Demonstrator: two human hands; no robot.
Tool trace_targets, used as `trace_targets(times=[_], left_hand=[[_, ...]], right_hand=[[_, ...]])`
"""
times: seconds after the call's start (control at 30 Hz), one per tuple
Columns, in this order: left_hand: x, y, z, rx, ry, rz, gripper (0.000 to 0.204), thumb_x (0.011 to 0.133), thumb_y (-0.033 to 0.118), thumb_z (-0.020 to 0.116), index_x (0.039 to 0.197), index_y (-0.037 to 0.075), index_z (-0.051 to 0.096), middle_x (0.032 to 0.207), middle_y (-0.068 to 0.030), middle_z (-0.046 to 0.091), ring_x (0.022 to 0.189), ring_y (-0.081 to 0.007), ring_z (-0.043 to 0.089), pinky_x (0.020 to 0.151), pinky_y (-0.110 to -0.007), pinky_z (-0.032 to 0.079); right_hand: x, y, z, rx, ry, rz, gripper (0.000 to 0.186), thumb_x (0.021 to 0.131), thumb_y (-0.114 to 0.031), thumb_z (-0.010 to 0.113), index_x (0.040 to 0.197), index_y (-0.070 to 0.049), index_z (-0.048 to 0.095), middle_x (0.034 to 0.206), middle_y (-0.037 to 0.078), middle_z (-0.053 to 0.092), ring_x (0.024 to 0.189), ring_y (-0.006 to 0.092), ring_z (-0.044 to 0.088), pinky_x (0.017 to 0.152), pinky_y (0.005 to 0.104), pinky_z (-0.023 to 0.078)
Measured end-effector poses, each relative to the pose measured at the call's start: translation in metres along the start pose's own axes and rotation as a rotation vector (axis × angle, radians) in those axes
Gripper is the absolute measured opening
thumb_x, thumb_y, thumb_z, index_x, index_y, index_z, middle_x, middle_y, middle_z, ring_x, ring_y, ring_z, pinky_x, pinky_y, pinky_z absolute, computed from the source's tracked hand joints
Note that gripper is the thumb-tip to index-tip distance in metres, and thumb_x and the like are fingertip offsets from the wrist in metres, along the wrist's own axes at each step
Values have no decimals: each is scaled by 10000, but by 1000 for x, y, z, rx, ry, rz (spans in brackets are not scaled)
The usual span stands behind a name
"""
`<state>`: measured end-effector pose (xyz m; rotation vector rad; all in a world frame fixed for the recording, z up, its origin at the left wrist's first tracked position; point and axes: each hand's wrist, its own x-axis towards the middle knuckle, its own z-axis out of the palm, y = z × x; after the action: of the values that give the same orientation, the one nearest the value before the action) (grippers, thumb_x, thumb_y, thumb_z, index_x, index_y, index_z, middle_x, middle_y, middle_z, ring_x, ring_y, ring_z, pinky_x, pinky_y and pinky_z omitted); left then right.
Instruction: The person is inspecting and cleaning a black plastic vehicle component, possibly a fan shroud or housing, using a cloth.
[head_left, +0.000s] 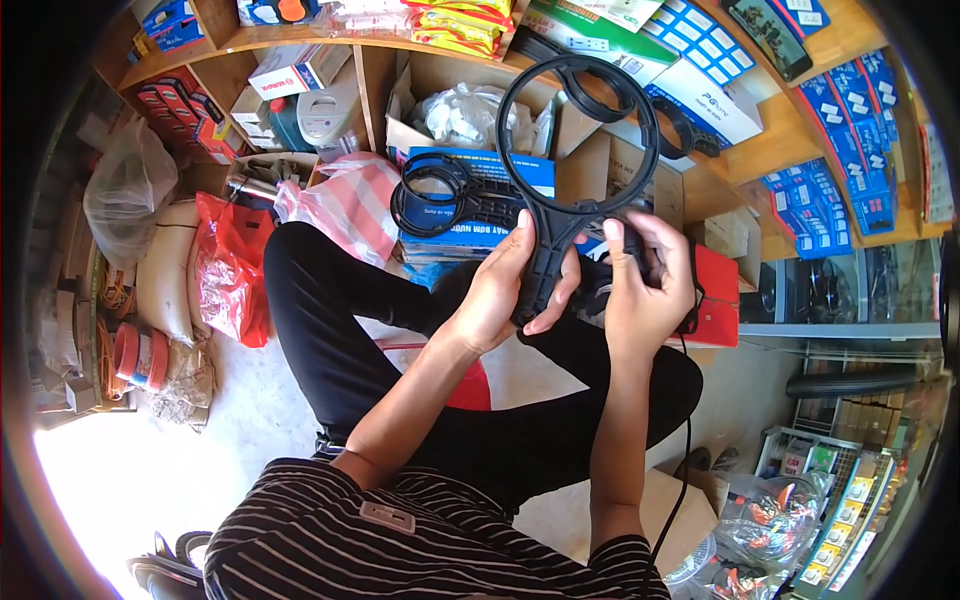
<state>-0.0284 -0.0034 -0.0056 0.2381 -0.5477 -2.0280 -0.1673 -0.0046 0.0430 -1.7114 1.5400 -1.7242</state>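
L hand is clasping ring tool by its handle, R hand is curling near its neck (hold unclear), firm L grip prob. steadying it best.

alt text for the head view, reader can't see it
A left hand holds a black ring-shaped part by its handle, with the right hand close beside it. A blue box and stocked wooden shelves lie beyond.

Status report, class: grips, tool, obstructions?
Left grip: closed around black ring wrench. Right grip: at its ring's base. Similar wrench on blue box; no visible obstruction.
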Motion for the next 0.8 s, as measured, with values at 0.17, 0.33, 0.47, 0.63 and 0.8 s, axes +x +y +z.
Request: trace_targets(times=[0.17,0.33,0.47,0.63,0.8], left_hand=[[1,2,-3,36,-3,1,635,1112,540,170,1286,37,516,740,-93,543,408,-130,411,398,-246,353],[1,5,0,108,-10,57,521,1121,509,213,1220,72,477,783,-68,552,444,-101,418,405,-218,346],[-2,2,-1,158,-1,62,467,1117,513,261,1222,98,446,793,-60,529,467,-93,401,423,-219,332],[-6,-1,0,223,78,23,425,1118,506,286,1233,126,438,820,-30,501,510,-70,372,447,-206,282],[-7,-1,-4,350,129,2,331,1121,489,317,1085,165,376,754,20,408,572,-43,322,493,-210,296]], right_hand=[[-2,1,0,-15,-86,5,234,879,29,789,1072,48,657,946,79,696,853,111,664,753,243,532],[-4,-4,5,-38,-174,-44,234,888,59,758,1094,44,650,996,98,685,855,117,664,747,243,528],[-5,-14,2,46,-207,-19,226,883,61,749,1088,30,659,1000,106,688,893,146,670,763,282,533],[-1,-12,4,-352,-310,-342,286,801,85,743,1065,4,670,987,145,679,874,326,655,773,399,522],[-3,-9,4,-357,-432,-398,349,725,128,709,1054,12,684,953,116,662,867,334,625,772,417,500]])
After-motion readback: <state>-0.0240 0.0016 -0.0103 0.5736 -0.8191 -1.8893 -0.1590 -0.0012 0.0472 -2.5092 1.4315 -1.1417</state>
